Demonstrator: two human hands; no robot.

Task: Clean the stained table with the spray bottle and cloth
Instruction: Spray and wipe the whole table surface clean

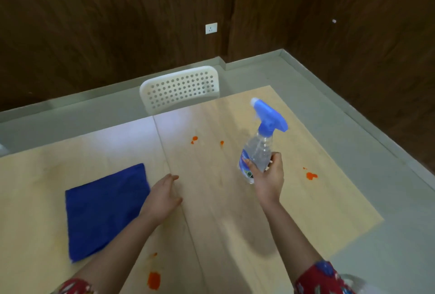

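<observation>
- Right hand (268,180): fingers curled round the spray bottle (259,150), held tilted over the surface (211,211).
- Left hand (162,196): fingers relaxed, just beside the flat blue cloth (103,209).
- Orange stains (312,175) dot the surface.

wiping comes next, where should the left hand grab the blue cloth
Probably pinch the blue cloth by its right edge, coming from the right: it lies flat on the table, so only an edge lifts, and the left hand is beside that edge.

Soft overhead light glares off the table (179,126) (far half), with wide-angle bending at edges.
</observation>
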